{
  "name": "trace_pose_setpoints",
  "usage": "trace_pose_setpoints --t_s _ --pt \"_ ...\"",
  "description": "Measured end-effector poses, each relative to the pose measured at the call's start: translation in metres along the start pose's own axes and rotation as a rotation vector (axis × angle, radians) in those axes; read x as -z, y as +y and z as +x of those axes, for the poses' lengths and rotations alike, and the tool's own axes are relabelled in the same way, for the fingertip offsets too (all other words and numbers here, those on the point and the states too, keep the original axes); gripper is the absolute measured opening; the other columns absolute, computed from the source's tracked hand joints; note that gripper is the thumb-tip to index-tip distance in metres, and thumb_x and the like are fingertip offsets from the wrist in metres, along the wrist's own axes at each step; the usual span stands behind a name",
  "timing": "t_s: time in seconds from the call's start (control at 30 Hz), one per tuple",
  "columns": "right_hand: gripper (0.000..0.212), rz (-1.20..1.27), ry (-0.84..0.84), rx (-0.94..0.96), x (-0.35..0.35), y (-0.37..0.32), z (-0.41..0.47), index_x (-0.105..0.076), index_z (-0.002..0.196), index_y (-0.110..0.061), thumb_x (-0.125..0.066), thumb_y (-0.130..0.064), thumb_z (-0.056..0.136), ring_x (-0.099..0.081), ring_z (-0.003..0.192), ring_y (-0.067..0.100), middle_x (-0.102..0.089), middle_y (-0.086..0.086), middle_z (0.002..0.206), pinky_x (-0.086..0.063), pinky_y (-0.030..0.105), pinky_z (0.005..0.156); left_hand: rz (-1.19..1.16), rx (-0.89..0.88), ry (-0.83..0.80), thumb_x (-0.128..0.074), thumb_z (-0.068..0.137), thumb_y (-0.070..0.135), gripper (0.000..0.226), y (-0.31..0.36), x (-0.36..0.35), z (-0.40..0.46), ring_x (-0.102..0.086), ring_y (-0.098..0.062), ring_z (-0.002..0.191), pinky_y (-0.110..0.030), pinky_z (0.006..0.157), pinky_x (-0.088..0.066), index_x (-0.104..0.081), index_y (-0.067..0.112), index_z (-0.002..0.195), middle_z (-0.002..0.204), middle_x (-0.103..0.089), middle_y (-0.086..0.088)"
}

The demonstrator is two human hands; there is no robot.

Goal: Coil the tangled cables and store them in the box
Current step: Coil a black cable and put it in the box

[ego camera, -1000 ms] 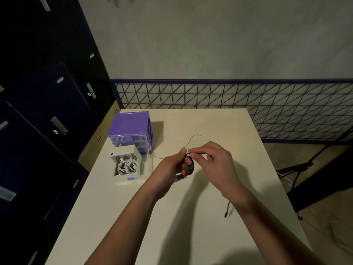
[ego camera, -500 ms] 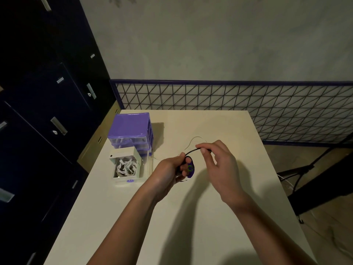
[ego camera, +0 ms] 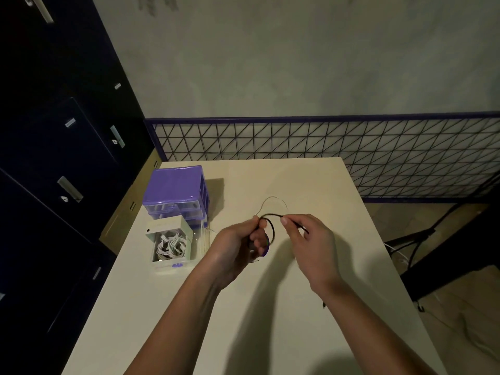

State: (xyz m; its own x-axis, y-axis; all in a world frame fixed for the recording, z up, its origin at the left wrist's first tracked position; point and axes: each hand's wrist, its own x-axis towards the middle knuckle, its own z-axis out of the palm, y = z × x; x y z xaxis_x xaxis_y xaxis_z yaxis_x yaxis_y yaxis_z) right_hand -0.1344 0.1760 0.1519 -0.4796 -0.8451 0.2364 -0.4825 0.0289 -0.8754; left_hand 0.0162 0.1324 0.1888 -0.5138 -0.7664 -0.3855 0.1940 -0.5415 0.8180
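Hands meet over the middle of the counter (ego camera: 270,307). The left hand (ego camera: 238,247) curls its fingers round a small bundle of thin black cable (ego camera: 272,228), with something purple tucked in the bundle. The right hand (ego camera: 308,239) pinches the loose part of the same cable between thumb and finger, just beside the left hand, and a loop hangs between them.

This cable looks very light, soft and bendy. It will flop and spring open if let go, so the left hand should keep the loops squeezed, and the right hand should hold close to the bundle.

A thinner pale wire (ego camera: 274,200) lies curved on the counter just behind the hands. The open box (ego camera: 173,262) sits to the left, with white cables (ego camera: 171,244) already coiled inside. A purple drawer set (ego camera: 177,190) stands right behind the box.
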Motion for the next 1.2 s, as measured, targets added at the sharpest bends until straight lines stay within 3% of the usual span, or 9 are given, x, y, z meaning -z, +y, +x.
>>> trace_pose_setpoints --t_s 0.1,0.23,0.33,0.53,0.63,0.77,0.9,1.07,1.2 --pt "0.017 -0.007 -0.028 -0.058 0.001 0.003 -0.005 -0.071 0.095 -0.029 -0.058 -0.039 0.092 -0.061 0.083 0.005 -0.069 -0.016 0.09 -0.052 0.033 0.077 -0.201 -0.065 0.029 -0.041 0.101 0.022 0.021 0.007 -0.002 0.001 -0.044 -0.009 0.059 -0.028 0.071 -0.032 -0.054 0.017 0.085 0.069 -0.046 0.006" --pt "0.022 -0.101 -0.069 0.049 0.002 -0.002 -0.015 -0.065 0.11 -0.032 -0.046 -0.033 0.099 -0.059 0.078 0.005 -0.065 -0.019 0.087 -0.047 0.029 0.07 -0.285 -0.137 0.066 -0.04 0.102 0.021 0.02 0.007 -0.008 0.0 -0.052 -0.008 0.069 -0.033 0.089 -0.034 -0.057 0.02 0.092 0.075 -0.053 0.006" --pt "0.014 -0.202 -0.105 0.115 0.001 -0.007 -0.024 -0.056 0.103 -0.033 -0.042 -0.037 0.1 -0.052 0.058 0.008 -0.062 -0.014 0.072 -0.042 0.03 0.056 -0.232 -0.22 0.033 -0.041 0.102 0.026 0.016 0.006 -0.01 0.001 -0.055 -0.008 0.08 -0.033 0.088 -0.032 -0.056 0.022 0.098 0.085 -0.054 0.007" --pt "0.032 -0.362 -0.187 0.22 0.003 -0.016 -0.027 -0.053 0.082 -0.026 -0.043 -0.054 0.093 -0.048 0.057 0.011 -0.059 -0.01 0.064 -0.04 0.03 0.053 -0.004 -0.371 0.15 -0.043 0.101 0.02 0.025 0.001 -0.011 -0.004 -0.065 -0.008 0.109 -0.024 0.093 -0.047 -0.063 0.014 0.116 0.116 -0.071 0.001" --pt "0.031 -0.422 -0.227 0.198 0.011 -0.025 -0.024 -0.053 0.075 -0.025 -0.052 -0.053 0.09 -0.045 0.059 0.011 -0.052 -0.01 0.06 -0.04 0.03 0.057 0.243 -0.491 0.23 -0.051 0.098 0.014 0.021 -0.005 -0.01 -0.004 -0.069 -0.014 0.102 -0.02 0.084 -0.051 -0.067 0.005 0.108 0.107 -0.073 -0.006" --pt "0.014 -0.438 -0.233 0.214 0.019 -0.039 -0.021 -0.058 0.079 -0.024 -0.055 -0.035 0.088 -0.046 0.067 0.01 -0.058 -0.011 0.073 -0.035 0.028 0.06 0.748 -0.559 0.29 -0.053 0.098 0.021 0.018 -0.011 -0.009 -0.005 -0.065 0.006 0.088 -0.005 0.074 -0.042 -0.071 0.019 0.098 0.094 -0.072 0.018" --pt "0.012 -0.359 -0.302 0.286 0.022 -0.033 -0.01 -0.062 0.085 -0.018 -0.053 -0.023 0.091 -0.043 0.077 0.008 -0.045 -0.013 0.074 -0.037 0.027 0.067 1.042 -0.542 0.265 -0.05 0.099 0.03 0.018 -0.012 -0.003 -0.003 -0.059 0.006 0.077 -0.007 0.061 -0.037 -0.065 0.026 0.091 0.081 -0.067 0.023" --pt "0.023 -0.336 -0.282 0.366 0.023 -0.026 -0.001 -0.066 0.091 -0.015 -0.047 -0.026 0.095 -0.047 0.084 0.011 -0.05 -0.008 0.084 -0.039 0.025 0.077 1.142 -0.556 0.182 -0.044 0.101 0.029 0.024 -0.012 0.003 -0.003 -0.054 -0.006 0.072 -0.017 0.06 -0.038 -0.055 0.028 0.08 0.074 -0.061 0.017" --pt "0.013 -0.269 -0.161 0.436 0.022 -0.025 0.002 -0.07 0.091 -0.014 -0.058 -0.019 0.091 -0.051 0.082 0.012 -0.055 -0.003 0.083 -0.04 0.019 0.074 1.027 -0.518 0.124 -0.04 0.103 0.02 0.031 -0.007 -0.001 -0.008 -0.049 -0.001 0.066 -0.011 0.061 -0.034 -0.05 0.024 0.074 0.068 -0.055 0.018"
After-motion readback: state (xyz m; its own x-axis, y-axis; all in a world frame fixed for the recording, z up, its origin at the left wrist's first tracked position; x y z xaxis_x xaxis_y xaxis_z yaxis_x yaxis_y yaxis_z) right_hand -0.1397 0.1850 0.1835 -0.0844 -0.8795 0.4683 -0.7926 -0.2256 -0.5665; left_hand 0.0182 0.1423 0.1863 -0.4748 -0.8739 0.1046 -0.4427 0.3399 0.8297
